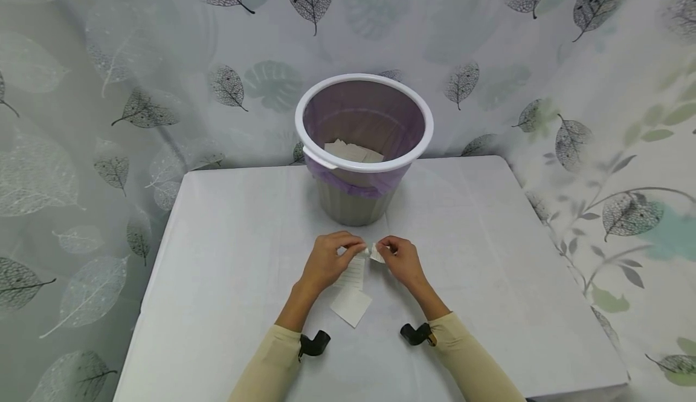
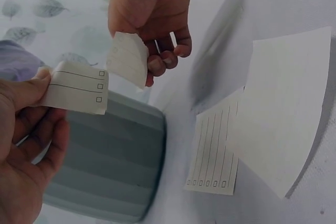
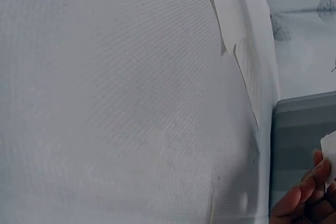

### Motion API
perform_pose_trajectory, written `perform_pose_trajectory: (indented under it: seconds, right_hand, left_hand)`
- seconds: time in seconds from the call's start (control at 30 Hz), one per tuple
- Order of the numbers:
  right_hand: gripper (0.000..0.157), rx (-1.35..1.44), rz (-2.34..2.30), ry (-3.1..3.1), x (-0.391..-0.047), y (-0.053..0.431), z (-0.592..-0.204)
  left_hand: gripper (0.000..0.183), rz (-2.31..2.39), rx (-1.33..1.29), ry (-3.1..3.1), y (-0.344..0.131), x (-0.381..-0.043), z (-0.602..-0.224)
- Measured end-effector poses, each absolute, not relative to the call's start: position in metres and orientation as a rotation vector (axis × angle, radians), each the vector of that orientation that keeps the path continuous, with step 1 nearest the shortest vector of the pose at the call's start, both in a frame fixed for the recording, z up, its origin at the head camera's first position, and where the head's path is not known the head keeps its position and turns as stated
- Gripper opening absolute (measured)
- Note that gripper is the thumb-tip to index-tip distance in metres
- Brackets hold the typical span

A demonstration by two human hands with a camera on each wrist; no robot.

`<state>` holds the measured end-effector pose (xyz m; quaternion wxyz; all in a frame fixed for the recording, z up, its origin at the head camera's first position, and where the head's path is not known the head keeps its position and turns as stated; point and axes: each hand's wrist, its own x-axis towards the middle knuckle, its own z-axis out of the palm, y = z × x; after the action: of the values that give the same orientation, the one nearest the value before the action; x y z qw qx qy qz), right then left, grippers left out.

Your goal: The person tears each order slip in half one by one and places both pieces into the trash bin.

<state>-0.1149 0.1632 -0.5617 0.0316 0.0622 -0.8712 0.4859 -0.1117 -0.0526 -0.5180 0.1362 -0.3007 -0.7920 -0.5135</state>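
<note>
My left hand (image 1: 328, 260) pinches a small piece of paper (image 2: 76, 87) printed with lines and little checkboxes. Just to its right, my right hand (image 1: 401, 261) holds another torn scrap (image 2: 127, 59) between thumb and fingers. The two pieces are apart in the left wrist view, their edges close together. Below the hands on the table lie a lined checklist sheet (image 2: 212, 148) and a blank-faced sheet (image 2: 283, 108) overlapping it. In the right wrist view only the fingertips (image 3: 307, 187) and part of the scrap show.
A grey bin (image 1: 348, 205) with a white rim and purple liner (image 1: 359, 187) stands right beyond the hands. Pale paper pieces (image 1: 353, 152) lie inside it. A white cloth covers the table (image 1: 239, 239); leaf-patterned curtain (image 1: 163, 57) hangs behind and at both sides.
</note>
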Motion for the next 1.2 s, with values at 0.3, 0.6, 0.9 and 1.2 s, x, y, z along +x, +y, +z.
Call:
perform_pose_trajectory:
  seconds: [0.3, 0.6, 0.9, 1.2]
  right_hand:
    - [0.008, 0.170, 1.465, -2.686, -0.117, 0.165, -0.563]
    - [0.008, 0.153, 1.472, -2.684, -0.117, 0.168, -0.560]
    - [0.009, 0.191, 1.527, -2.589, -0.119, 0.168, -0.532]
    - [0.013, 0.280, 1.626, -2.459, -0.123, 0.168, -0.484]
  left_hand:
    - [0.006, -1.523, -0.893, -2.250, -0.051, -0.113, -0.513]
    - [0.007, -1.534, -0.884, -2.206, -0.053, -0.113, -0.503]
    - [0.005, -1.577, -0.822, -2.154, -0.055, -0.115, -0.492]
    - [0.007, -1.533, -0.756, -2.070, -0.064, -0.122, -0.469]
